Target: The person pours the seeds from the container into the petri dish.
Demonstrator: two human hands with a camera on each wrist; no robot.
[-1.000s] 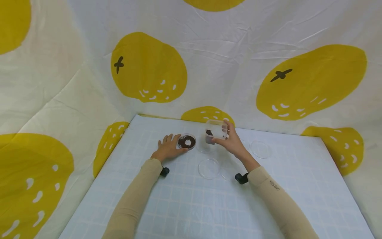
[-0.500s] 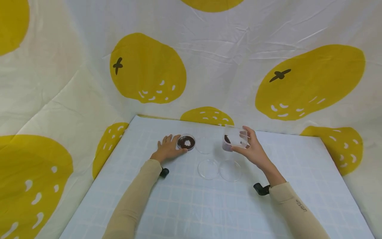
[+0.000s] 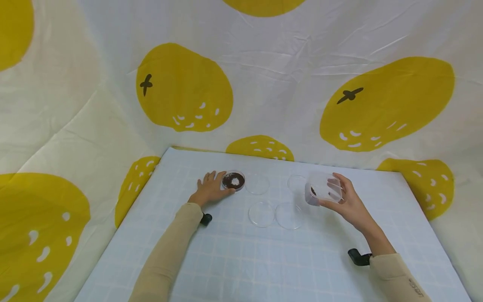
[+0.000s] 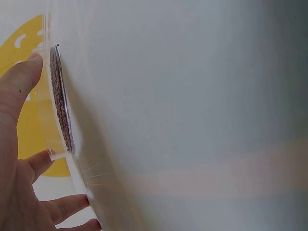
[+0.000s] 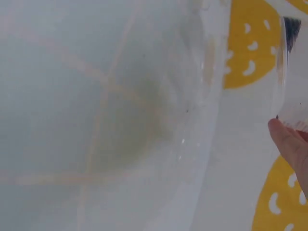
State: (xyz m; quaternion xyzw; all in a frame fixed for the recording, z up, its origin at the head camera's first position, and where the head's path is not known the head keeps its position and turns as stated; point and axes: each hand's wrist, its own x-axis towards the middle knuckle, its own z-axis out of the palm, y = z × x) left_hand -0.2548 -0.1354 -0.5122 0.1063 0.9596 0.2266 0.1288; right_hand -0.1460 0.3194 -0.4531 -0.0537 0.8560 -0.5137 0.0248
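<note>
A round clear petri dish (image 3: 233, 181) holds dark brown grains with a pale patch in the middle. My left hand (image 3: 209, 191) grips it at the side; in the left wrist view the thumb (image 4: 33, 67) and index finger press on its wall. Off to the right, my right hand (image 3: 349, 205) holds a clear plastic tub (image 3: 312, 198) between thumb and fingers. The tub is tilted, its open top towards the head view, with dark grains (image 5: 291, 31) gathered in one corner. Only the tub's edge and the fingertips show in the right wrist view.
Several clear round dishes or lids lie on the pale checked tablecloth (image 3: 234, 260): one dish (image 3: 257, 184) beside the filled one, a pair (image 3: 261, 214) nearer the front, another (image 3: 296, 184) by the tub. A fabric backdrop (image 3: 271, 84) rises behind.
My right hand has carried the tub rightward and a little nearer, away from the filled petri dish. My left hand stays at that petri dish.
</note>
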